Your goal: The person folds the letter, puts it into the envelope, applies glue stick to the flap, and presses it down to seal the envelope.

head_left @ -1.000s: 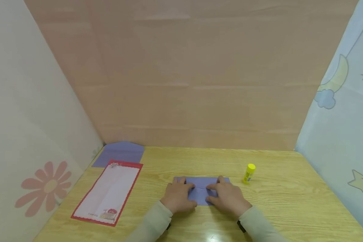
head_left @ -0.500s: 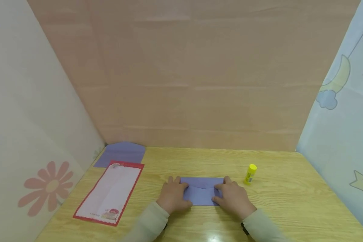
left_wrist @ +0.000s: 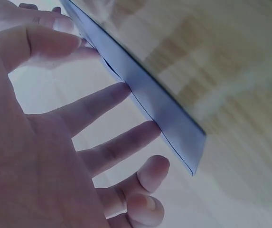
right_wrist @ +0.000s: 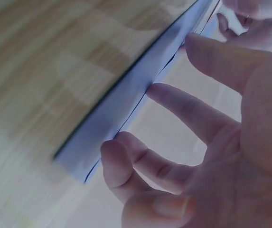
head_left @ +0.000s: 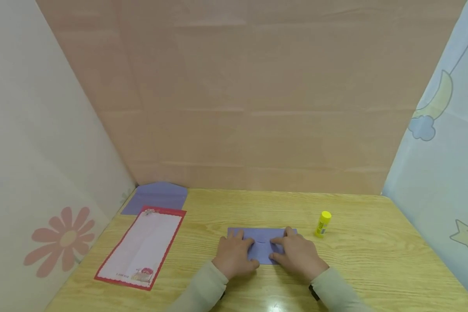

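A purple envelope (head_left: pixel 263 256) lies flat on the table with its flap folded down. My left hand (head_left: pixel 235 255) rests over its left part, index and middle fingertips pressing along the flap's edge in the left wrist view, the last two fingers bent off to the side. Over the right part lies my right hand (head_left: pixel 298 253), with fingertips (right_wrist: pixel 157 90) touching the flap edge in the right wrist view. Between the two hands the flap's edge stands slightly lifted. Neither hand grips the envelope, and each covers part of it.
To the right of the envelope a yellow glue stick (head_left: pixel 323 224) stands upright on the wooden table (head_left: pixel 382 264). On the left lies a red-bordered white sheet (head_left: pixel 140 247), with another purple envelope (head_left: pixel 160 197) behind it. A brown backdrop (head_left: pixel 242 130) rises at the table's far edge.
Both hands slid outward toward the envelope's ends, then came back inward, the left hand farther than the right. Fingers stay on the flap; the glue stick and sheet keep their places.
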A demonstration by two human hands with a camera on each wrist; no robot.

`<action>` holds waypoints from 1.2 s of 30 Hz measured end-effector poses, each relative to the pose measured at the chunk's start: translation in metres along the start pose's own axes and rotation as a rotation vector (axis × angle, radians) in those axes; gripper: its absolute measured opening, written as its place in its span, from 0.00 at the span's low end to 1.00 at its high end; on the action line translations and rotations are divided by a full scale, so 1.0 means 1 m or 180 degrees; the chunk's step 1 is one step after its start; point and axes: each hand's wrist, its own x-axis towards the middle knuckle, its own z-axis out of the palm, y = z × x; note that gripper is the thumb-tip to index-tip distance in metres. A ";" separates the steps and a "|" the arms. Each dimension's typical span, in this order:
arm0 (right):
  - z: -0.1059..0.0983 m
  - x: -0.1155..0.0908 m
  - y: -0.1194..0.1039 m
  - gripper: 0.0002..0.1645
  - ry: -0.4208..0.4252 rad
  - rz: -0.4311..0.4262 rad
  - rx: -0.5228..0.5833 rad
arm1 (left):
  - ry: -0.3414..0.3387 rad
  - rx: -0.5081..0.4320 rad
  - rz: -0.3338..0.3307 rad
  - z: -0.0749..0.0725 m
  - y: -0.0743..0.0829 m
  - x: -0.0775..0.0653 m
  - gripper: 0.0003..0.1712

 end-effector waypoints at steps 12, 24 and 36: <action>-0.004 0.001 0.019 0.27 0.0029 0.0128 -0.0173 | 0.0103 -0.0050 -0.0203 0.001 -0.021 0.001 0.26; -0.008 -0.001 0.022 0.28 0.0066 0.0150 -0.0262 | 0.0125 -0.0188 -0.0283 -0.003 -0.037 0.000 0.31; -0.009 0.006 0.030 0.44 -0.0123 0.0521 -0.0113 | 0.0077 -0.0315 -0.0430 -0.006 -0.041 0.002 0.36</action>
